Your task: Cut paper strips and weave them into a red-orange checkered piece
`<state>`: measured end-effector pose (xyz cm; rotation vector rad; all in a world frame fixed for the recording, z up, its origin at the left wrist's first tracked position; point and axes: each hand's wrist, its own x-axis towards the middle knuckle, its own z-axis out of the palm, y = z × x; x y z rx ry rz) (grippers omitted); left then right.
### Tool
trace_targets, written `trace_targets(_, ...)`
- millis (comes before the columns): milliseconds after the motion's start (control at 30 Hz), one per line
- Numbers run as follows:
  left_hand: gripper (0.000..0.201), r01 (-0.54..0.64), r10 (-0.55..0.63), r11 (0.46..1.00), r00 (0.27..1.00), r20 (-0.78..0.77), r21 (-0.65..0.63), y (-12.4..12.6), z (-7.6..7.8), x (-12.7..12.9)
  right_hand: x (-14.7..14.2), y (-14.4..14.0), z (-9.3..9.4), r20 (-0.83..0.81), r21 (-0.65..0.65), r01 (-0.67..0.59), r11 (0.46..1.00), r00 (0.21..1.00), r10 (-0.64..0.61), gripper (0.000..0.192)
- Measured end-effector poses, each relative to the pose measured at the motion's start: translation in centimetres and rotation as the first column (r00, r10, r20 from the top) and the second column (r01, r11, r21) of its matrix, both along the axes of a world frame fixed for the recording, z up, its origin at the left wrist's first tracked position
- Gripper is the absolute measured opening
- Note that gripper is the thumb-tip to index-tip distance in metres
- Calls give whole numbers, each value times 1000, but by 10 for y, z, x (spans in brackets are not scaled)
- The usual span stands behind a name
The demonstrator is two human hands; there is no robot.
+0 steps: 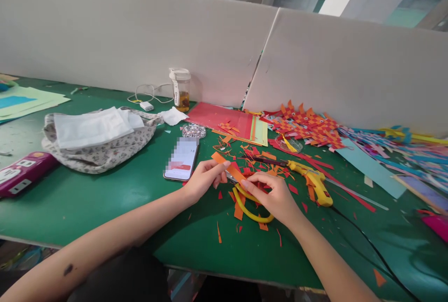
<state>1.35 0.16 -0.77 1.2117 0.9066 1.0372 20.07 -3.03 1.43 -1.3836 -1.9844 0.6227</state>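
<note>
The left hand (206,178) had its grip pinched on an orange paper strip (228,166), the thumb lying along the upper face near the middle and the other fingers curled beneath. The right hand (275,194) had its grip clamped on the lower end of the same strip, thumb and forefinger together with only the paper between them. So the strip was suspended between the two hands, slanting down towards the right one, above the counter (115,213). Both forearms reached in from the near edge, the left running long and low across from the left, the right angling up from the lower right, with the wrists turned inward. Under the strip and the right hand lay scissors with yellow handles (254,218) (their blades were mostly hidden), among red and orange scraps (239,211). A phone (182,159) lay just beside the left hand, and a yellow glue gun (313,183) lay beyond the right.
</note>
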Motion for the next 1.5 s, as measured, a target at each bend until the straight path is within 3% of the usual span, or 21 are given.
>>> trace_targets(333, 43, -46, 47, 999, 997, 66, -15, 1, -1, -1, 5, 2, 3, -126, -201, -7, 980, 992, -19, 29)
trace_targets(700, 44, -22, 24, 999, 998, 66, -33, 0, 2, -1, 7, 4, -2, -183, -273, 4, 962, 982, -57, 28)
trace_targets(967, 45, -42, 42, 999, 997, 59, -9, 3, -2, -1, 6, 3, 2, -234, -304, 1, 953, 969, -75, 25)
trace_targets(1367, 37, -199, 202, 979, 971, 131, -31, 6, -2, -2, 6, 1, 8, -324, -290, -38, 956, 944, -60, 23)
trace_targets(1500, 31, -172, 178, 984, 971, 158, -46, 5, -1, -2, 6, 1, 7, -317, -254, 3, 967, 945, -86, 22)
